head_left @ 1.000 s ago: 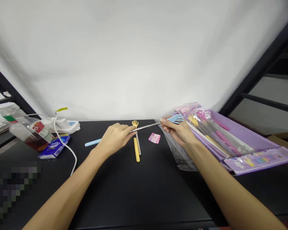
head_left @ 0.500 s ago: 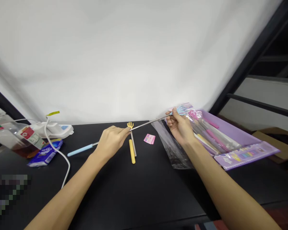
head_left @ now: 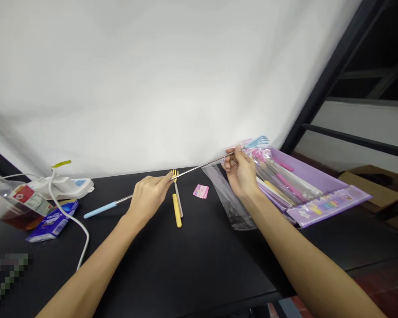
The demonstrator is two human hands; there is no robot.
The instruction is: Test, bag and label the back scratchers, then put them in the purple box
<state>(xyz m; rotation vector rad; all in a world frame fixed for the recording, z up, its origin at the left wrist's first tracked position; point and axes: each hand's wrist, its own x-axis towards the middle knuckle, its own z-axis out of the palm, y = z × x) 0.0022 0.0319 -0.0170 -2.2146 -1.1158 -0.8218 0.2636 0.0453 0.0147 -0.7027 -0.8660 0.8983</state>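
Note:
A telescopic back scratcher [head_left: 202,166] with a blue handle [head_left: 101,209] and a blue claw head [head_left: 260,141] is drawn out long across the table. My left hand [head_left: 150,194] is closed around its metal rod, nearer the handle. Close to the claw, my right hand [head_left: 241,170] pinches the rod between thumb and fingers. Below the rod lies a yellow back scratcher [head_left: 177,211], its small claw partly beside my left fingertips. A pink card [head_left: 200,191] rests to the right of it. Under my right wrist there is a clear plastic sleeve [head_left: 232,207].
On the right, a purple box [head_left: 308,173] holds several wrapped back scratchers. At left are a bottle of brown liquid [head_left: 18,210], a blue packet [head_left: 53,223], a white power strip [head_left: 78,187] and its cable [head_left: 74,216]. A cardboard box [head_left: 368,185] stands beyond the table.
The view has shifted slightly to the right. The blue claw now sticks out farther past my right fingers, and the rod still spans both hands.

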